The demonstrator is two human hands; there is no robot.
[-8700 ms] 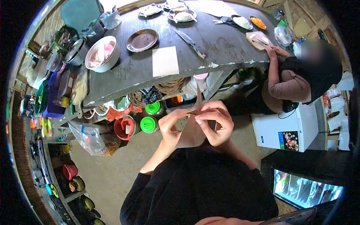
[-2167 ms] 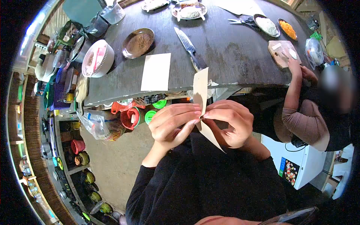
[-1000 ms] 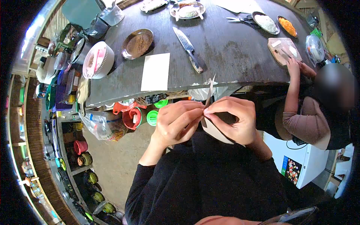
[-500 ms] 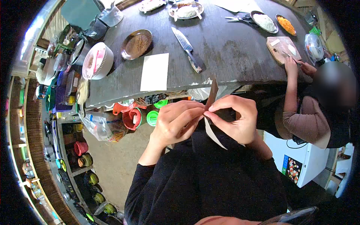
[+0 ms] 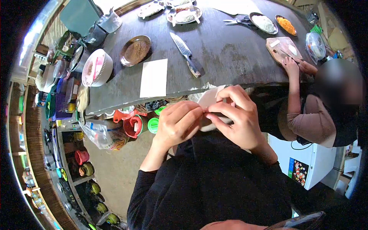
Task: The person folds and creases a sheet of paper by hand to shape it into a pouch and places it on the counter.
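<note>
My left hand (image 5: 177,125) and my right hand (image 5: 238,119) meet in front of my chest, just off the table's near edge. Between them is a thin pale sheet (image 5: 209,98), perhaps paper, showing above and below the fingertips. Both hands pinch it near its middle, thumbs and forefingers almost touching; the fingers cover that part. Past my hands on the dark table (image 5: 218,57) lie a white rectangular sheet (image 5: 154,78), a large knife (image 5: 184,53) with a dotted blade, and a brown oval plate (image 5: 135,50).
At right, another person's hands (image 5: 293,67) work with a knife on a wooden board (image 5: 276,53). Scissors (image 5: 241,22), a dish of white shreds (image 5: 263,23) and a dish of orange shreds (image 5: 286,25) lie farther back. A white basket (image 5: 103,69) stands at left.
The pale sheet has turned from nearly edge-on to showing its broad face. My right hand's fingers have lifted and spread somewhat. The view has shifted slightly.
</note>
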